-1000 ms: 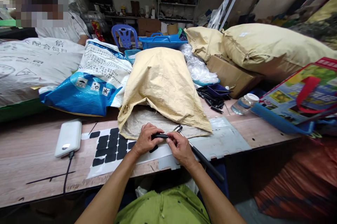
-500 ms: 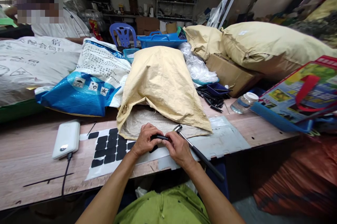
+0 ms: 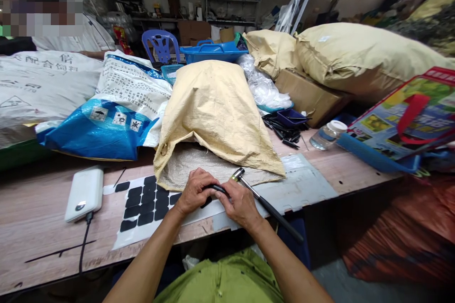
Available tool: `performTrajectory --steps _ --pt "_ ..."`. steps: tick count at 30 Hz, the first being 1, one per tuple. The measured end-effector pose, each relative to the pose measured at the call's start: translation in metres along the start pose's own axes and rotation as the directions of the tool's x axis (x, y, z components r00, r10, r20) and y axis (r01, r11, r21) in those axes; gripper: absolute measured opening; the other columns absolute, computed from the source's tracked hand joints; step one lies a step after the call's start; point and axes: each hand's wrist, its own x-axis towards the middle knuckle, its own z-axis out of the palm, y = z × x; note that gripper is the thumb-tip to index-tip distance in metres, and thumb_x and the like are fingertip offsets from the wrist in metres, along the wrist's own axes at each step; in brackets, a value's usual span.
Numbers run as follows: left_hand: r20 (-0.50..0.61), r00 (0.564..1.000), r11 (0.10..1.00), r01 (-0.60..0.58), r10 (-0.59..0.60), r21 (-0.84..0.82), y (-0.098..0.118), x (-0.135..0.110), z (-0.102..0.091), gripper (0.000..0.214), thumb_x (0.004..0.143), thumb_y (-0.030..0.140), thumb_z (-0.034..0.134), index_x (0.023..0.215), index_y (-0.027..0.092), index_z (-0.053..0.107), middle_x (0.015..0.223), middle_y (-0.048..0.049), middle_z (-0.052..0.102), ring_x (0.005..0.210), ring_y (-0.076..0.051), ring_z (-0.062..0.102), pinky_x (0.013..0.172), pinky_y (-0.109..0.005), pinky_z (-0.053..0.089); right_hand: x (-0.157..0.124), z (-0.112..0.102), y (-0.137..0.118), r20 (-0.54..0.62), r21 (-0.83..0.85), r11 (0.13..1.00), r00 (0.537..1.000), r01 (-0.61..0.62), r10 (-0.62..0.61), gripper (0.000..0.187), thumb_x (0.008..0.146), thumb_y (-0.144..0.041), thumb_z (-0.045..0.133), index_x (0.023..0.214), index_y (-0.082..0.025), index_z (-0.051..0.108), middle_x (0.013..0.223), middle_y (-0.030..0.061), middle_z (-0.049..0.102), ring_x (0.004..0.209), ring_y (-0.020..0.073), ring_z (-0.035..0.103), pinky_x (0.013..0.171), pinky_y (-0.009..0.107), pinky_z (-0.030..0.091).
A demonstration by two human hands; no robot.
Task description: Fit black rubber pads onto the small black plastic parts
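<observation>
Between both hands is a slim black rod-like piece (image 3: pixel 217 188); its exact kind I cannot make out. My left hand (image 3: pixel 195 191) is closed around its left end, with fingers curled over it. My right hand (image 3: pixel 241 202) pinches the other end, partly hiding it. Just beyond my right hand lies a hammer (image 3: pixel 270 209), its metal head near my knuckles and its black handle sticking out past the table's front edge. Under and left of my left hand is a white sheet with black rounded patches (image 3: pixel 145 200). A cream woven sack (image 3: pixel 216 108) lies with its open mouth before my hands.
A white power bank (image 3: pixel 84 194) with a cable sits at left. Blue-and-white (image 3: pixel 117 104) and white sacks lie behind it. Black slim pieces (image 3: pixel 284 132), a clear jar (image 3: pixel 327 134) and a blue tray (image 3: pixel 377 153) are at right. A person sits across the table.
The view has shifted slightly, so the table things appear moved a little left. Both hands keep hold of the black piece, whose angle has tilted slightly, its right end lower.
</observation>
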Motion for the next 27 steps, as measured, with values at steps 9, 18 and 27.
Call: performTrajectory --steps 9,18,27 --pt "0.004 0.998 0.987 -0.06 0.06 0.147 0.005 -0.001 0.007 0.014 0.091 0.033 0.07 0.102 0.028 0.076 0.09 -0.0021 0.074 0.097 -0.024 0.056 0.1 -0.046 0.027 -0.001 0.005 -0.001 -0.046 -0.134 0.991 0.999 0.002 -0.009 0.015 0.097 -0.024 0.05 0.087 -0.019 0.061 0.085 0.0065 0.06 0.076 0.02 0.054 0.066 0.031 0.035" --pt "0.016 0.997 0.985 -0.077 0.076 0.154 0.01 -0.004 0.003 0.011 0.091 0.028 0.067 0.096 0.027 0.076 0.086 -0.0022 0.073 0.097 -0.024 0.054 0.1 -0.047 0.026 -0.003 0.004 -0.002 -0.022 -0.128 0.991 0.999 0.044 -0.047 0.017 0.097 -0.025 0.051 0.084 -0.019 0.06 0.083 0.0072 0.061 0.076 0.0201 0.054 0.066 0.031 0.036" --pt "-0.009 1.0 0.996 -0.029 0.03 0.083 0.003 -0.003 0.003 0.017 0.094 0.03 0.061 0.099 0.027 0.077 0.088 -0.0027 0.073 0.095 -0.024 0.054 0.097 -0.046 0.029 0.0 0.002 -0.004 -0.038 -0.035 0.999 0.999 0.018 -0.02 0.024 0.101 -0.04 0.054 0.09 -0.021 0.062 0.085 0.0055 0.063 0.08 0.0187 0.06 0.069 0.028 0.04"
